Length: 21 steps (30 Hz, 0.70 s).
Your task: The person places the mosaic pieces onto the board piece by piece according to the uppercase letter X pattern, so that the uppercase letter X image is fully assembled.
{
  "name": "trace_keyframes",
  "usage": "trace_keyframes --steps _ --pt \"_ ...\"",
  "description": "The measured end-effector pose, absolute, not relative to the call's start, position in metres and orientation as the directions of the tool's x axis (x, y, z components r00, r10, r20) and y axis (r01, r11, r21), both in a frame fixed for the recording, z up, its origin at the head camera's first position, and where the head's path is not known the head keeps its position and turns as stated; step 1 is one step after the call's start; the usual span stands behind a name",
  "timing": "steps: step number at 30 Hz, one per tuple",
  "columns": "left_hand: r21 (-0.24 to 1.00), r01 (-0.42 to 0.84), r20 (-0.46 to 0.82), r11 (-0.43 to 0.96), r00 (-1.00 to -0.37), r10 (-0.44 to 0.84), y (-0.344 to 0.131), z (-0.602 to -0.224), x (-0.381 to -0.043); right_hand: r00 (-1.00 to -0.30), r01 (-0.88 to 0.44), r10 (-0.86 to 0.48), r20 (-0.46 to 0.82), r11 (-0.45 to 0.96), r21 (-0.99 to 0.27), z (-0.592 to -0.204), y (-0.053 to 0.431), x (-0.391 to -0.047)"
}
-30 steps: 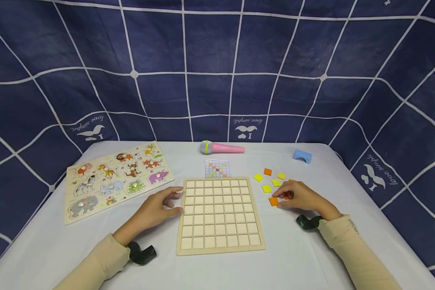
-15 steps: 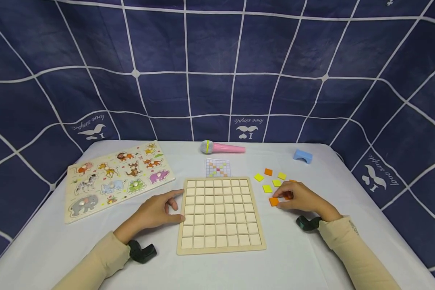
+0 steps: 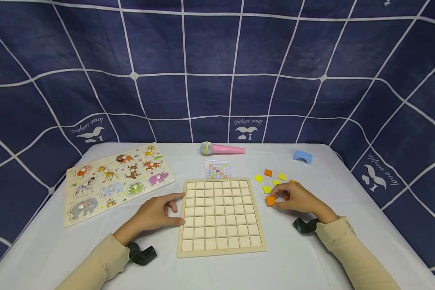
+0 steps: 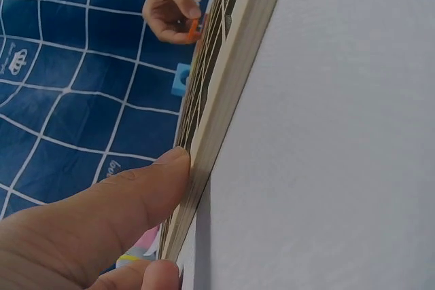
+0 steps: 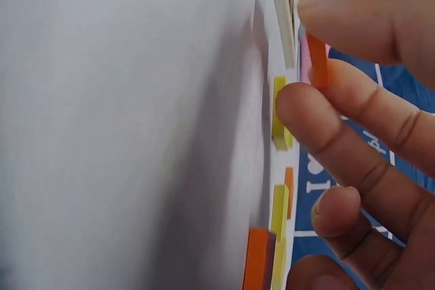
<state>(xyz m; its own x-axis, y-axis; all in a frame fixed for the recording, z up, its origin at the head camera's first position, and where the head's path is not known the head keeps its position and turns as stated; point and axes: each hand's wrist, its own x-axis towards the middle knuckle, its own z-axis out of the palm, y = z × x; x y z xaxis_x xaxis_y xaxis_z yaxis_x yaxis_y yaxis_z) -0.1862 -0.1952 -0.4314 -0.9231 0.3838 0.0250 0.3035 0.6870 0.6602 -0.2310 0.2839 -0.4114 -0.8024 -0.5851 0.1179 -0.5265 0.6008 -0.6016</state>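
In the head view, my right hand (image 3: 297,198) pinches an orange square tile (image 3: 270,201) between thumb and index finger. The right wrist view shows that orange tile (image 5: 316,45) on edge, lifted off the table. My left hand (image 3: 155,211) rests at the left edge of a wooden grid board (image 3: 221,254), with thumb and index finger spread and touching its rim. In the left wrist view the thumb (image 4: 153,191) lies against the board's side (image 4: 228,93). Yellow tiles (image 3: 267,189) and other orange tiles (image 3: 268,172) lie beside the right hand, which partly hides some of them.
A printed colour-pattern card (image 3: 218,169) lies behind the board. Farther back is a pink toy microphone (image 3: 226,150). A blue arch block (image 3: 302,156) stands at the back right. An animal peg puzzle (image 3: 119,181) sits at the left. A dark blue curtain (image 3: 210,96) hangs behind the table.
My right hand has picked up the orange tile from the table and moved it slightly left. On the board's edge, my left thumb has slid a little toward me, widening its spread from the index finger.
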Motion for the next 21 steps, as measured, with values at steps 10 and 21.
trace_keyframes --steps 10,21 --pt "0.667 0.301 0.026 0.682 -0.923 0.383 -0.196 -0.431 -0.185 -0.836 -0.46 -0.534 0.128 0.553 -0.695 -0.41 0.272 -0.233" --pt "0.675 0.302 0.024 0.673 -0.921 0.389 -0.196 -0.432 -0.186 -0.841 -0.4 -0.527 0.123 0.452 -0.798 -0.41 0.252 -0.239"
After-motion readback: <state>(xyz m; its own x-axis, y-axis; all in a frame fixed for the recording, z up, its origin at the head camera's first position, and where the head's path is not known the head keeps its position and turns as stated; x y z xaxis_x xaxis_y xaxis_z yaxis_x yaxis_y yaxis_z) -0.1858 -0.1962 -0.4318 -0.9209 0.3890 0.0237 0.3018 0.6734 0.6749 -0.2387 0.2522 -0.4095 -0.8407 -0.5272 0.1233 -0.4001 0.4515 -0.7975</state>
